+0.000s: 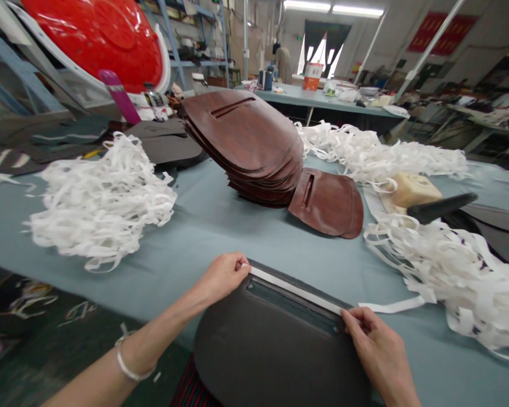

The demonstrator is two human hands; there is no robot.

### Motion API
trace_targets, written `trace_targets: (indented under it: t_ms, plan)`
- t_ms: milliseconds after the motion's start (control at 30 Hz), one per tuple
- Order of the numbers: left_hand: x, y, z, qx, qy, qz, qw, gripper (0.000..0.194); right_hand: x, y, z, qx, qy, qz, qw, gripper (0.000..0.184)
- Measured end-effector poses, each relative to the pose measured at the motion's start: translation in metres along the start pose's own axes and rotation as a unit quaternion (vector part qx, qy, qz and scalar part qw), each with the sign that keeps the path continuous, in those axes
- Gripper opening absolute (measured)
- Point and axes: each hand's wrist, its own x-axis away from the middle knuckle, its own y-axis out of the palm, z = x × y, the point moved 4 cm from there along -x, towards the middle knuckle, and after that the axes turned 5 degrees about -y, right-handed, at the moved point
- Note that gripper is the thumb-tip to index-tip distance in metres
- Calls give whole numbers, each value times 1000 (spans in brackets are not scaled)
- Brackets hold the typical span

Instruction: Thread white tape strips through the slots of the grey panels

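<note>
My left hand (223, 277) and my right hand (369, 339) pinch the two ends of a white adhesive-like strip (294, 289). The strip lies along the upper edge of a slot in a dark grey curved panel (275, 356), which rests at the near table edge. Beyond my hands lie a stack of brown leather panels (246, 141) and a single slotted brown panel (326, 203). Loose white strip offcuts (453, 277) heap close to my right hand, and another heap (102, 203) lies to the left.
The blue-grey covered table (220, 237) holds a cream block (409, 192) and a black-handled tool (441, 207). Dark panels (165, 141) lie at the far left. A red moulded shell (93, 39) stands behind them. A person (284, 62) stands at the back.
</note>
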Motion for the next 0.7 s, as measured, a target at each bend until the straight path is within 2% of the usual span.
trace_targets:
  t_ms: [100,400,700]
  plan:
    - [-5,1,-3,-25,-32,27,999,22,-2,3,5,-4,19,4,1000,41]
    - [-8,-1,-5,-26,-53,4,998,25,-5,4,6,-2,31,2,1000,34]
    - [-14,6,-9,-83,-57,-23,995,31,-6,0,0,7,67,26,997,21]
